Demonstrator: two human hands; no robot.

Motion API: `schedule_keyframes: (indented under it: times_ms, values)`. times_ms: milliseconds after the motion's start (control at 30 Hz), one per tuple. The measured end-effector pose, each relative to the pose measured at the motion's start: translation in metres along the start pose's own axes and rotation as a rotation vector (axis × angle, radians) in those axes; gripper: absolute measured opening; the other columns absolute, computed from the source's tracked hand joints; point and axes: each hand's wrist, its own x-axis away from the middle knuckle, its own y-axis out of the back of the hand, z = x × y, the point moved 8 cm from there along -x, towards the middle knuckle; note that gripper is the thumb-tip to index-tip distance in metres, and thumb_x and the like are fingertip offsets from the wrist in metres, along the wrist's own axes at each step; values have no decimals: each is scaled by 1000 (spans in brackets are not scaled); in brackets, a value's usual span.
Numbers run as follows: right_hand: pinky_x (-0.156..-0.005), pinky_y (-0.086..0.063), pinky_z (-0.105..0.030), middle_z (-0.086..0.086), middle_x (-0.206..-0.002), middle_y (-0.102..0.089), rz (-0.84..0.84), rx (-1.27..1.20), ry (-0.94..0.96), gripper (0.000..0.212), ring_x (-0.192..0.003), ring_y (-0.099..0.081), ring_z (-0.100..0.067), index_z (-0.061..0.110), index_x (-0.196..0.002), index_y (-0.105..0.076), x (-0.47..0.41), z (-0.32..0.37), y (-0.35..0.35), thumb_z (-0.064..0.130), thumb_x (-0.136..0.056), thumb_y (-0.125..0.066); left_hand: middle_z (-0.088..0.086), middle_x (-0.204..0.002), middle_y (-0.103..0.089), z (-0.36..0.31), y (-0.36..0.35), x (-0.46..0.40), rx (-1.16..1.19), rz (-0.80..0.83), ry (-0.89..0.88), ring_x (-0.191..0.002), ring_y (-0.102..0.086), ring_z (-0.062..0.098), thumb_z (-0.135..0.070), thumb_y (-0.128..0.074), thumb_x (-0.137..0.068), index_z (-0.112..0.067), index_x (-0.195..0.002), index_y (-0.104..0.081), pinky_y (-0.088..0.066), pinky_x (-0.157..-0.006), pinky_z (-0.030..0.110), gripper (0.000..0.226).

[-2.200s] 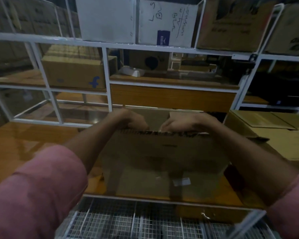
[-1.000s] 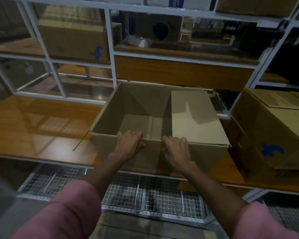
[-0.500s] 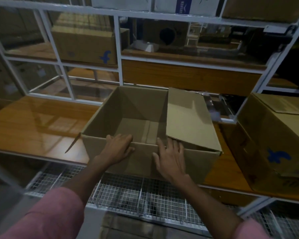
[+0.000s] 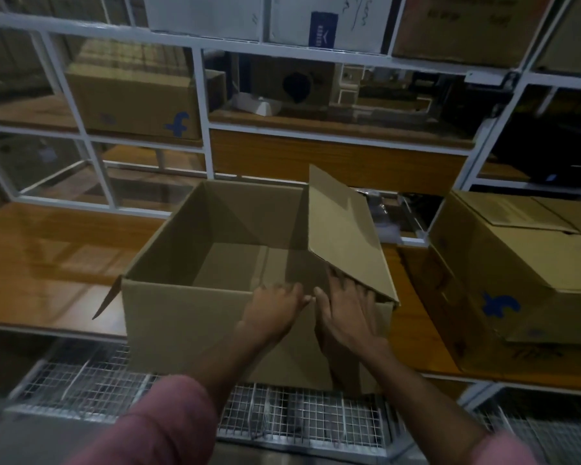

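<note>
An empty brown cardboard box [image 4: 182, 323] stands open on the wooden shelf [image 4: 47, 256], its near wall overhanging the shelf's front edge. My left hand [image 4: 272, 313] grips the near rim around the middle, fingers hooked over the edge into the box. Right beside it, my right hand [image 4: 346, 317] lies flat against the near wall with straight fingers reaching under the right flap [image 4: 342, 236]. That flap stands tilted up over the box's right side. A narrow flap sticks out at the box's left corner.
A closed cardboard box [image 4: 517, 280] with a blue logo sits close on the right. Another logo box [image 4: 131, 99] is on the shelf above, and white boxes [image 4: 202, 15] are higher up. White metal rack posts frame the bays. A wire mesh shelf [image 4: 114, 380] lies below.
The box came forward on the shelf. The right flap, lying flat a second ago, has risen to a steep tilt as my right hand slid under it; my left hand moved right along the rim.
</note>
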Motion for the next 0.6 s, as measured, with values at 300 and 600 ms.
schedule_keyframes:
  times_ms: [300,600]
  values:
    - [-119,-28,-54,-19,-167,-3,-178,29,21,65,-152,-15,-38,19,-154,-31,3,-16,19,54,-100,-40,2,-94,-68,24,8,18,70,-120,69,-84,-64,25,-48,-24,-105,-24,-95,-54,-52,-78,40,40]
    - [-117,-26,-58,-20,-160,-27,27,-79,-385,69,-146,-29,-41,20,-155,-27,-9,-69,5,46,-96,-51,-1,-85,-63,24,6,23,44,-178,107,-76,-61,24,-47,-23,-105,-26,-89,-54,-48,-79,42,41]
